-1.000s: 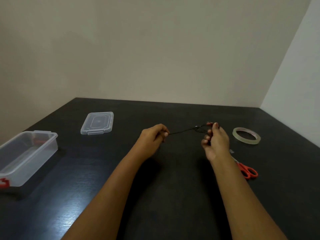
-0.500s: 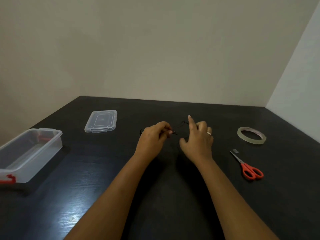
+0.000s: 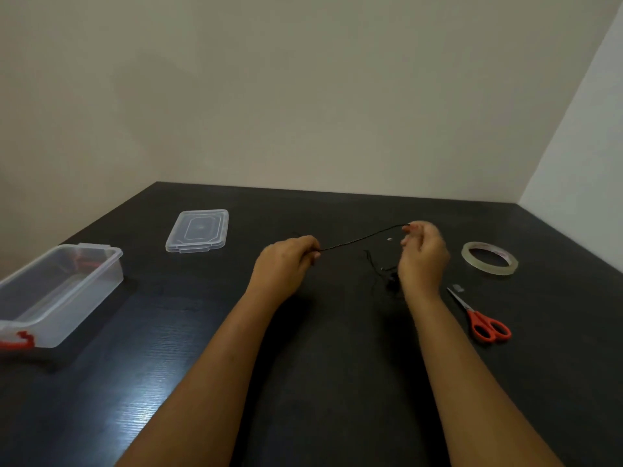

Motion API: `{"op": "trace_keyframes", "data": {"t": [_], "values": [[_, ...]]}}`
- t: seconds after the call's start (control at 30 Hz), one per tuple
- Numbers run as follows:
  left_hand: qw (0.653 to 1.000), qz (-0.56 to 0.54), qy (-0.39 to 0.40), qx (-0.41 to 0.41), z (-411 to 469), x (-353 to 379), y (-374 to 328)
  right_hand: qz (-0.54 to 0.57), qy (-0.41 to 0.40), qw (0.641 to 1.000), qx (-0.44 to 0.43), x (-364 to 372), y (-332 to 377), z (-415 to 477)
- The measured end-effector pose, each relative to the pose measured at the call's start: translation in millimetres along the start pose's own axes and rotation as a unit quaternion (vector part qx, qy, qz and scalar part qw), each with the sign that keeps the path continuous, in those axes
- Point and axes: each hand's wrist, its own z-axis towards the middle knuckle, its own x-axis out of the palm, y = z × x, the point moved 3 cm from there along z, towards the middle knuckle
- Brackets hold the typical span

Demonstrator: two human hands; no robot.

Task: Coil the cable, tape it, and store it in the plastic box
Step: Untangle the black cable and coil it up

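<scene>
Cable (image 3: 360, 238) runs taut through the air between your hands, over the middle of the desk (image 3: 337, 358). Your left hand (image 3: 285, 264) pinches it in curled fingers (image 3: 312, 247). Your right hand (image 3: 424, 261) pinches the far end, and the slack lies just left of that wrist. Plastic box (image 3: 84, 291) sits near the left edge, with its lid (image 3: 197, 230) lying separately behind it. Tape (image 3: 488, 268) and scissors (image 3: 485, 326) lie on the right, with open desk in between.

Dark woodgrain table (image 3: 141, 382). On it:
- clear plastic box (image 3: 101, 288), red latch, left
- lid (image 3: 197, 230), beyond the box, apart
- tape roll (image 3: 490, 270), right
- orange-handled scissors (image 3: 478, 316), nearer
- small grey scrap (image 3: 457, 288), possibly tape, at the scissors' tips
</scene>
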Motion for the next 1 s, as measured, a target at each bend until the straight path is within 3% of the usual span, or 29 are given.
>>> {"op": "trace_keyframes", "data": {"t": [0.07, 0.13, 0.17, 0.23, 0.27, 0.33, 0.4, 0.47, 0.67, 0.77, 0.83, 0.9, 1.0], "values": [[0.999, 0.033, -0.034, 0.003, 1, -2, 5, 0.089, -0.078, 0.985, 0.124, -9, -12, 7], [0.998, 0.034, -0.041, -0.014, 0, -3, 9, 0.094, -0.1, 0.976, 0.17, -12, -17, 9], [0.999, 0.02, -0.044, -0.024, 0, -3, 9, 0.017, -0.095, 0.987, 0.131, -13, -15, 7], [0.997, -0.006, -0.07, -0.02, 0, -3, 8, -0.147, -0.072, 0.983, -0.08, -7, -1, -1], [0.997, -0.012, -0.078, -0.005, 0, -3, 4, -0.176, -0.038, 0.966, -0.186, 1, 7, -8], [0.997, -0.016, -0.07, 0.033, 0, -1, -6, -0.155, 0.101, 0.941, -0.284, 22, 21, -26], [0.995, -0.021, -0.073, 0.064, -1, 0, -13, -0.132, 0.268, 0.916, -0.268, 43, 25, -47], [0.993, -0.028, -0.09, 0.069, -1, -2, -14, -0.07, 0.339, 0.917, -0.198, 53, 23, -58], [0.994, 0.015, -0.072, 0.082, 2, 1, -9, -0.042, 0.202, 0.964, -0.166, 37, 18, -34], [0.994, 0.066, -0.075, 0.054, 2, -2, 6, 0.02, 0.077, 0.995, -0.058, 16, 10, -14], [0.994, 0.068, -0.08, 0.02, 2, -5, 18, 0.06, 0.01, 0.998, 0.032, 6, 0, -4], [0.996, 0.067, -0.063, -0.02, 2, -5, 25, 0.074, -0.02, 0.993, 0.094, 3, -7, -2], [0.995, 0.042, -0.055, -0.07, 1, -5, 32, 0.03, -0.004, 0.994, 0.102, 6, -8, -4]]}}
